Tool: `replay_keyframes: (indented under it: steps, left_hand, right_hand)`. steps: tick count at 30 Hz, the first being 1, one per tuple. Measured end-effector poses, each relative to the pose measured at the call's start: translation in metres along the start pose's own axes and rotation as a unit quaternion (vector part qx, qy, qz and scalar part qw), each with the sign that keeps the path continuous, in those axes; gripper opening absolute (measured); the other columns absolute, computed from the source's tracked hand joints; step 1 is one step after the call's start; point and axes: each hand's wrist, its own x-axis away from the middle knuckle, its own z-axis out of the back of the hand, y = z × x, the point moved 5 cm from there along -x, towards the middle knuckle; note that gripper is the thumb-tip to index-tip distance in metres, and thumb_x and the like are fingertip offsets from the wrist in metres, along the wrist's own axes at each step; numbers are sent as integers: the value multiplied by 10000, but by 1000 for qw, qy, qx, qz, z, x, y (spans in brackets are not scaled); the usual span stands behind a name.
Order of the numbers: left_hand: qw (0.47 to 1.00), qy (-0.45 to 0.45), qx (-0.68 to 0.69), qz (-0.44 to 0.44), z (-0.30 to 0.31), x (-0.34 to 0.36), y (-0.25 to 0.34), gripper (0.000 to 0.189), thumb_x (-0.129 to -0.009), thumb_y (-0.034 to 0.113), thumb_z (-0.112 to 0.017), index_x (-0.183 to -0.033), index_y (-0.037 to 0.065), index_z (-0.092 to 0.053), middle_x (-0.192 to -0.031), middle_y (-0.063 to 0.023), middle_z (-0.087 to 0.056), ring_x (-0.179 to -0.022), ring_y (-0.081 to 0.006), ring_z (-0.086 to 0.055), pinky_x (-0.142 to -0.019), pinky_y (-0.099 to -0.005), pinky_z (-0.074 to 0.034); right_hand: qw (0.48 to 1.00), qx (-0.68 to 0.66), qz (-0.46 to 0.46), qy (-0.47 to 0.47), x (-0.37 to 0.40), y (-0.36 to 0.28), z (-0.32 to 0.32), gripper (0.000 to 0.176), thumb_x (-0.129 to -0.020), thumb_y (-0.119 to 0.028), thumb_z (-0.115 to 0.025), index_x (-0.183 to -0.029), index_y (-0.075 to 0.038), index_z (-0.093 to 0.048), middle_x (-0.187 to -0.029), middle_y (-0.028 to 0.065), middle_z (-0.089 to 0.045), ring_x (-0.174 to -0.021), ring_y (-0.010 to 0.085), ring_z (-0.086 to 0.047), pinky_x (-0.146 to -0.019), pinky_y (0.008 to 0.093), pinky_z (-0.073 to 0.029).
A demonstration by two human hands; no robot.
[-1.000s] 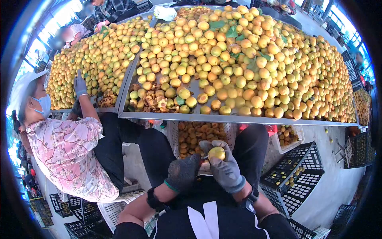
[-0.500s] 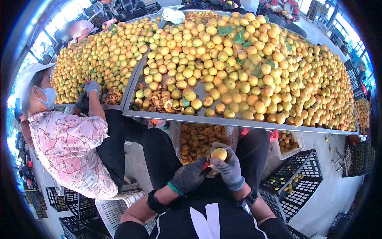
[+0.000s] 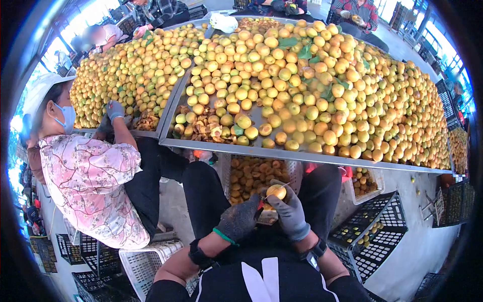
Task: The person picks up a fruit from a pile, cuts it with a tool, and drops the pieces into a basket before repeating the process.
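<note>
In my right hand (image 3: pixel 291 215), gloved in grey, is a yellow-orange fruit (image 3: pixel 276 192), held between the fingers. My left hand (image 3: pixel 238 219), in a dark glove with a green cuff, is closed around a small knife with a red handle (image 3: pixel 260 204); its thin blade shows beside the fruit. Both hands are close together above my lap. Below and behind them stands a white crate (image 3: pixel 295 177) of cut fruit halves (image 3: pixel 251 173). The metal-edged table (image 3: pixel 302 155) beyond my knees bears a large heap of whole fruits (image 3: pixel 322 100).
To the left sits a co-worker in a floral shirt (image 3: pixel 93 186), gloved hands at the table. Cut pieces (image 3: pixel 214 126) lie near the table's front edge. Black crates (image 3: pixel 387 231) stand at the right, a white crate (image 3: pixel 143 261) at lower left. Other people sit across the table.
The fruit and my hands have shifted and turned slightly. The view has moved a little. The co-worker's gloved hands have changed position at the table.
</note>
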Motion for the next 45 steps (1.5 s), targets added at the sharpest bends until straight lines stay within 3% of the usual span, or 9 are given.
replay_keyframes:
  steps: [4, 6, 10, 12, 19, 28, 37, 42, 45]
  left_hand:
    - [1000, -7, 12, -7, 2, 4, 6, 471, -858, 250, -585, -1266, 32, -496, -806, -212, -661, -700, -372, -663, -592, -478, -522]
    - [1000, -6, -2, -14, 3, 7, 6, 469, -849, 239, -589, -1263, 36, -500, -796, -206, -661, -697, -366, -666, -588, -476, -522]
    - [996, 46, -17, -72, -5, 8, -5, 480, -833, 213, -597, -1271, 40, -503, -789, -187, -666, -696, -349, -672, -591, -469, -527]
    - [995, 55, -17, -86, -9, 8, -7, 483, -828, 201, -600, -1273, 40, -504, -799, -184, -668, -703, -344, -674, -596, -465, -530]
    - [991, 83, 8, -103, -7, 7, 1, 459, -854, 174, -549, -1296, 68, -489, -948, -168, -664, -742, -337, -669, -625, -455, -530]
    - [995, -71, 67, 17, -17, 5, 1, 468, -874, 271, -581, -1249, 3, -505, -871, -262, -645, -816, -395, -655, -684, -481, -522]
    - [984, -133, 116, -24, -8, 3, 7, 455, -875, 276, -587, -1209, -25, -520, -972, -270, -634, -886, -413, -640, -772, -479, -509]
    - [988, -96, 119, -29, 6, 11, -8, 509, -888, 307, -590, -1266, -16, -483, -979, -296, -620, -936, -417, -620, -797, -469, -504]
    - [986, -53, 154, 27, 27, 5, 0, 573, -868, 340, -634, -1282, -11, -449, -962, -277, -631, -920, -431, -622, -789, -458, -505]
  right_hand:
    - [998, -44, -48, -5, 0, 8, 1, 398, -930, -173, -610, -1270, -6, -486, -1255, 136, -569, -1161, 186, -537, -990, 308, -424]
    - [940, -322, -108, -39, 2, 15, -9, 417, -919, -140, -618, -1284, -7, -466, -1281, 149, -554, -1159, 189, -543, -988, 312, -430]
    - [932, -334, -135, -30, 2, 19, -8, 436, -898, -98, -635, -1287, -13, -457, -1233, 133, -572, -1130, 183, -555, -958, 307, -458]
    - [999, -30, -7, 26, 0, 18, 4, 429, -892, -87, -644, -1276, -21, -464, -1141, 89, -597, -1049, 159, -577, -913, 286, -480]
    - [999, 35, 10, 38, -2, 24, 18, 334, -904, -104, -641, -1204, -19, -524, -1004, 41, -620, -924, 126, -595, -858, 256, -484]
    - [984, -145, 10, -101, 6, 8, -2, 510, -900, -260, -591, -1312, 11, -460, -1233, 176, -587, -1202, 281, -525, -1059, 408, -369]
    - [969, -223, -1, -108, 6, -1, 0, 674, -750, -13, -633, -1376, -21, -384, -1187, 142, -592, -1102, 240, -578, -972, 352, -456]
    - [998, 26, 22, 57, 1, 8, 30, 585, -761, 65, -626, -1308, -19, -436, -1126, 80, -569, -1010, 173, -568, -910, 301, -485]
    - [994, 101, -20, 22, 3, 18, 24, 565, -776, -17, -691, -1284, -30, -444, -1086, 56, -562, -976, 172, -562, -864, 288, -490]
